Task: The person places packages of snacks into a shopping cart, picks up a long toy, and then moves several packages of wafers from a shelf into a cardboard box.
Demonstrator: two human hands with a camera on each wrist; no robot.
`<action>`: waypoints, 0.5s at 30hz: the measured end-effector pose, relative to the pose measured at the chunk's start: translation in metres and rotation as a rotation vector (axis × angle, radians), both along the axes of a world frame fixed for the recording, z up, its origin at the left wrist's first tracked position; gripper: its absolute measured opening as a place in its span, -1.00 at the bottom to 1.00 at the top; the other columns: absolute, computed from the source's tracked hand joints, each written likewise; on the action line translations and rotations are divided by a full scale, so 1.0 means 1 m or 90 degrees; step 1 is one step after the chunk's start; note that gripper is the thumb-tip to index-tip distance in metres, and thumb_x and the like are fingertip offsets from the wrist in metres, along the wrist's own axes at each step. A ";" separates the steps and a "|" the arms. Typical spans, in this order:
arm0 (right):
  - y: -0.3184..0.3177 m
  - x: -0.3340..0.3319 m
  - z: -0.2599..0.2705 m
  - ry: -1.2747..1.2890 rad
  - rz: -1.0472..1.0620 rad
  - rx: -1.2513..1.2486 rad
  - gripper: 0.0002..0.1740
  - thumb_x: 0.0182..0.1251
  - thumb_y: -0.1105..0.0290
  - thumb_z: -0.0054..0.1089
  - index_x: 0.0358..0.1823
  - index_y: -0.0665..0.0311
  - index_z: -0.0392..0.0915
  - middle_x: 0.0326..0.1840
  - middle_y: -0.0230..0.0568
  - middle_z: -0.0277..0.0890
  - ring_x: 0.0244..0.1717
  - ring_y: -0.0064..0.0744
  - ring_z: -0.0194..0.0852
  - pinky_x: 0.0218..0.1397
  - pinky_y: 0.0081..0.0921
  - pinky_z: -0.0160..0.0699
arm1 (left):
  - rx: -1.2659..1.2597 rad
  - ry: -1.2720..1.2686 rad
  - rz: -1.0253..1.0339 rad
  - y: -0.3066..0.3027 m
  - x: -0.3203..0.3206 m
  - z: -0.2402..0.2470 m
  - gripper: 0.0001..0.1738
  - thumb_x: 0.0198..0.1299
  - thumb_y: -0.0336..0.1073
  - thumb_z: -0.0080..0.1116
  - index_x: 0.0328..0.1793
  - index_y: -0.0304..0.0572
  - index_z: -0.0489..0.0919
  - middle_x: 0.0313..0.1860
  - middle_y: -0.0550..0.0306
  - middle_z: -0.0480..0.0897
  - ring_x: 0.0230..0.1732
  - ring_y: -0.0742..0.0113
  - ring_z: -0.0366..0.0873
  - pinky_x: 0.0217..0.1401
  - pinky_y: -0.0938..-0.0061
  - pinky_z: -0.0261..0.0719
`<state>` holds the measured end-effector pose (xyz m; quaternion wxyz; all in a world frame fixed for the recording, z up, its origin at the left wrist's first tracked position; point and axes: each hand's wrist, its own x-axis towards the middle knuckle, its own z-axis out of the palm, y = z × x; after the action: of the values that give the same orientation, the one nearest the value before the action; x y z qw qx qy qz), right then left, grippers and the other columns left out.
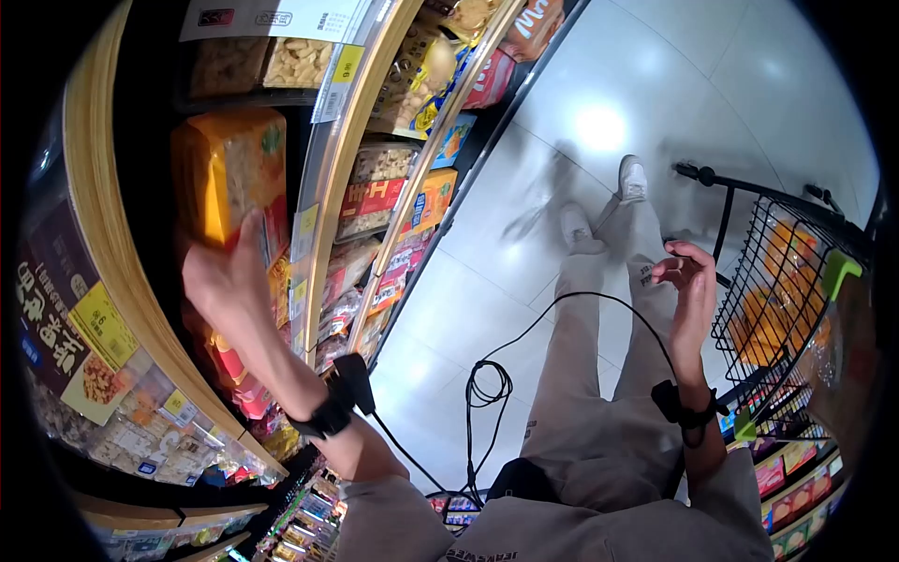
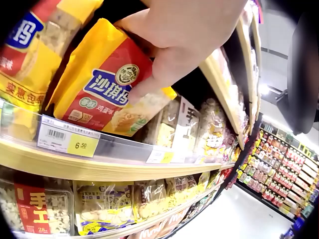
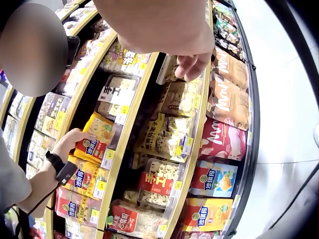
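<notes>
My left hand (image 1: 229, 281) grips a yellow and red bag of sachima (image 2: 107, 87) at its upper side, the thumb lying across the front. In the left wrist view the bag leans back, tilted, behind the clear lip of the shelf, above a 6.50 price tag (image 2: 79, 145). Another yellow and red sachima bag (image 2: 37, 59) stands beside it. The right hand (image 1: 691, 290) hangs in the air beside my leg, fingers loosely bent and holding nothing. In its wrist view that hand (image 3: 159, 25) overlaps the shelves.
Boxed nut sweets (image 2: 42, 206) and other snack bags line the lower shelf. A wire shopping cart (image 1: 726, 323) with orange bags (image 1: 777, 304) stands to my right. A black cable (image 1: 487, 375) loops between my wrists. Pale tiled floor (image 1: 459, 272) lies beside the shelving.
</notes>
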<state>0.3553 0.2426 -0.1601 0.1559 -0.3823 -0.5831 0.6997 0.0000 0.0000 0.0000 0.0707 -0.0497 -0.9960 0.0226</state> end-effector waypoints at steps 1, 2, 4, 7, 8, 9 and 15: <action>0.002 0.004 0.008 -0.010 0.014 -0.001 -0.45 0.58 -0.02 -0.31 0.12 0.36 0.37 0.10 -0.11 0.42 -0.13 -0.41 0.49 -0.03 -0.42 0.47 | -0.111 -0.053 0.113 0.006 -0.007 0.001 -0.17 0.06 0.24 0.29 0.30 -0.22 0.46 0.09 -0.35 0.60 0.21 -0.14 0.53 0.31 0.23 0.40; 0.007 0.008 0.016 -0.020 0.028 0.003 -0.47 0.59 0.00 -0.32 0.12 0.37 0.37 0.09 -0.10 0.42 -0.13 -0.42 0.49 -0.04 -0.42 0.47 | -0.162 -0.093 0.200 0.017 -0.012 0.000 -0.23 0.06 0.23 0.30 0.21 -0.24 0.53 0.11 -0.34 0.59 0.22 -0.17 0.51 0.26 0.28 0.43; 0.019 -0.029 -0.015 0.025 0.032 0.003 -0.47 0.59 0.01 -0.33 0.11 0.37 0.37 0.09 -0.10 0.42 -0.14 -0.43 0.49 -0.05 -0.43 0.47 | -0.061 -0.083 0.222 0.002 -0.064 -0.021 -0.18 0.01 0.26 0.31 0.23 -0.23 0.53 0.10 -0.24 0.62 0.19 -0.10 0.53 0.23 0.28 0.42; 0.027 -0.033 -0.005 0.005 0.048 -0.029 -0.47 0.59 0.02 -0.34 0.10 0.39 0.37 0.07 -0.10 0.42 -0.16 -0.44 0.49 -0.07 -0.43 0.48 | -0.090 -0.133 0.129 -0.019 -0.115 -0.027 -0.14 0.00 0.21 0.35 0.31 -0.24 0.48 0.12 -0.19 0.61 0.25 -0.03 0.48 0.28 0.31 0.35; 0.032 -0.034 -0.005 0.000 0.068 -0.044 -0.47 0.59 0.01 -0.35 0.10 0.39 0.36 0.06 -0.10 0.43 -0.16 -0.44 0.49 -0.07 -0.43 0.48 | -0.092 -0.137 0.142 -0.023 -0.127 -0.026 -0.14 0.00 0.21 0.35 0.31 -0.24 0.48 0.12 -0.19 0.61 0.25 -0.03 0.48 0.28 0.31 0.35; 0.038 -0.035 -0.004 -0.005 0.087 -0.054 -0.46 0.59 0.01 -0.35 0.10 0.39 0.36 0.05 -0.10 0.43 -0.17 -0.44 0.49 -0.07 -0.43 0.48 | -0.047 -0.164 0.111 -0.026 -0.136 -0.027 -0.16 0.03 0.15 0.36 0.34 -0.24 0.46 0.18 -0.19 0.57 0.29 0.01 0.45 0.32 0.31 0.33; 0.084 -0.034 0.013 -0.010 0.152 -0.100 -0.39 0.57 -0.08 -0.35 0.09 0.40 0.37 0.03 -0.11 0.45 -0.17 -0.40 0.50 -0.07 -0.43 0.48 | -0.030 0.023 -0.310 -0.064 -0.202 -0.058 -0.25 0.15 0.13 0.26 0.31 -0.28 0.45 0.24 -0.22 0.51 0.27 -0.03 0.47 0.30 0.25 0.41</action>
<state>0.3210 0.3264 -0.1467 0.0361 -0.3266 -0.5691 0.7537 -0.2019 -0.0645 -0.0582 0.0909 -0.2894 -0.9525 0.0288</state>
